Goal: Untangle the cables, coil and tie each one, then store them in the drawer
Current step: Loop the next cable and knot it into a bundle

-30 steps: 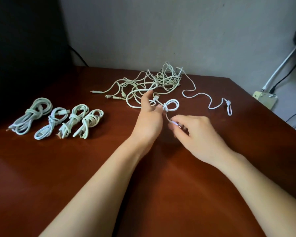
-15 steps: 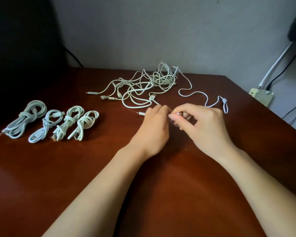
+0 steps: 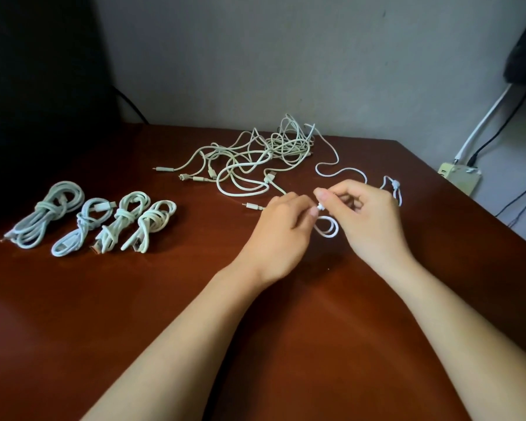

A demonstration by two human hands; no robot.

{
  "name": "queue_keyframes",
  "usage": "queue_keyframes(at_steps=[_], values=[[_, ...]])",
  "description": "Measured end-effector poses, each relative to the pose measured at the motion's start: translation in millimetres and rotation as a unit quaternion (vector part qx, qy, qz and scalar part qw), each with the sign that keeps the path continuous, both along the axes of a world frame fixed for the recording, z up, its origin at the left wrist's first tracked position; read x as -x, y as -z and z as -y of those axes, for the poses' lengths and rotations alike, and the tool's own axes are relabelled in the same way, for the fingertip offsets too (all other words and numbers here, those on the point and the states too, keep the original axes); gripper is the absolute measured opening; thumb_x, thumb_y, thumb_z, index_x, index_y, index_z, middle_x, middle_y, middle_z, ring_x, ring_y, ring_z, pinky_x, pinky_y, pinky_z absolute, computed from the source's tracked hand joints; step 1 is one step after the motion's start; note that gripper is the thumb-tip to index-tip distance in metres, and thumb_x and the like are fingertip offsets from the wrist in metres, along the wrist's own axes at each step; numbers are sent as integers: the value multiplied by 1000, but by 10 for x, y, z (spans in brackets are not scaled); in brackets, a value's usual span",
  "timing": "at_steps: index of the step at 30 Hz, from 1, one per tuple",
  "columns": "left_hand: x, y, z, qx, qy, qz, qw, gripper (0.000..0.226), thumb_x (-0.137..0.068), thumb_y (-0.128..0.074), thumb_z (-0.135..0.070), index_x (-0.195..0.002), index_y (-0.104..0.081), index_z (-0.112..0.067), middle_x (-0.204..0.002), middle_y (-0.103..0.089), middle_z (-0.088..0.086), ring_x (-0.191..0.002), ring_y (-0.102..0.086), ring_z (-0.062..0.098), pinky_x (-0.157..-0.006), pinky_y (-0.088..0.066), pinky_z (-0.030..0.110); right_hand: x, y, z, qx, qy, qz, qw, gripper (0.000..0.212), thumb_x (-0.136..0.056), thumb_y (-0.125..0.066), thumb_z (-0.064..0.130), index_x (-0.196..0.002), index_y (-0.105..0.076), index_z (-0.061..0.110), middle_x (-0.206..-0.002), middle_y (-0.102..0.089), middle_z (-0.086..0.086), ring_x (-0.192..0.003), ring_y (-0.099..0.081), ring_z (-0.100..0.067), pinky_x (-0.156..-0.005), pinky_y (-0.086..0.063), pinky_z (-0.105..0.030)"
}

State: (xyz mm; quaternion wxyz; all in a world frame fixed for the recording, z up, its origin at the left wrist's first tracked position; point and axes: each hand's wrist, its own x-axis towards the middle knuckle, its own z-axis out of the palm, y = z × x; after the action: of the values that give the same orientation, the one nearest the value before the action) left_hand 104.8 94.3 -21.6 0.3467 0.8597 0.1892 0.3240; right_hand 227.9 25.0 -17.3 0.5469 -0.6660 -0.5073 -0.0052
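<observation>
Far left: four tied coils (image 3: 87,223) side by side on the table (image 3: 134,314) | back centre: tangled pile (image 3: 255,158) lying loose | left hand (image 3: 281,237) curled, pinching the white cable (image 3: 328,230) above its small loop | right hand (image 3: 369,221) pinching the same cable's plug end | far right: power strip (image 3: 461,177) beyond the table.

Two slender arms, bare from the wrists back as far as I can see them. The left hand (image 3: 281,226) and the right hand (image 3: 368,220) are bare too, with thumbnails trimmed short and plain.
</observation>
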Motion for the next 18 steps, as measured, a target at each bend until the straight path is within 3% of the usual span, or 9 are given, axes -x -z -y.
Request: queue_keyframes(at_steps=[4,7,10,13,16,18], values=[[4,-32,-15,86,-30,47,995,27,-98,-47,-15,-72,-51,-21,-69,-47,-9,-64,-41,4,-61,-31,15,18,-16,5,53,-33,-35,997,19,-91,-62,30,-73,-67,32,-67,-65,9,-61,-55,-1,-61,-47,-31],[22,-61,-64,163,-57,89,981,32,-97,-48,-15,-66,-51,-23,-65,-50,-8,-61,-41,5,-59,-32,20,75,-37,0,86,-102,-116,984,15,-91,-61,18,-80,-68,23,-67,-65,3,-58,-58,-4,-55,-48,-21],[28,-60,-119,193,-83,110,971,30,-97,-46,-16,-70,-57,-15,-73,-54,-1,-70,-44,9,-67,-33,27,115,-13,-12,69,-121,-134,981,20,-92,-59,7,-83,-68,23,-68,-65,2,-57,-61,-4,-57,-48,-16],[8,-25,-131,233,-84,109,963,31,-97,-45,-16,-67,-54,-18,-70,-52,-4,-69,-42,11,-68,-32,31,102,36,-17,39,-88,-61,994,25,-91,-60,6,-84,-68,28,-67,-68,8,-61,-64,-5,-61,-52,-19],[1,9,-143,295,-70,119,946,35,-94,-49,-18,-60,-56,-24,-57,-48,-13,-60,-38,10,-62,-28,32,92,60,-3,10,-37,59,998,16,-90,-61,7,-91,-72,18,-77,-68,9,-67,-66,-5,-68,-55,-23],[-3,-1,-145,342,-41,131,930,31,-87,-50,-19,-59,-61,-25,-62,-56,-7,-64,-42,14,-59,-28,30,82,57,11,-20,-5,152,988,13,-90,-61,10,-96,-72,11,-83,-67,7,-72,-65,-7,-70,-52,-20]])
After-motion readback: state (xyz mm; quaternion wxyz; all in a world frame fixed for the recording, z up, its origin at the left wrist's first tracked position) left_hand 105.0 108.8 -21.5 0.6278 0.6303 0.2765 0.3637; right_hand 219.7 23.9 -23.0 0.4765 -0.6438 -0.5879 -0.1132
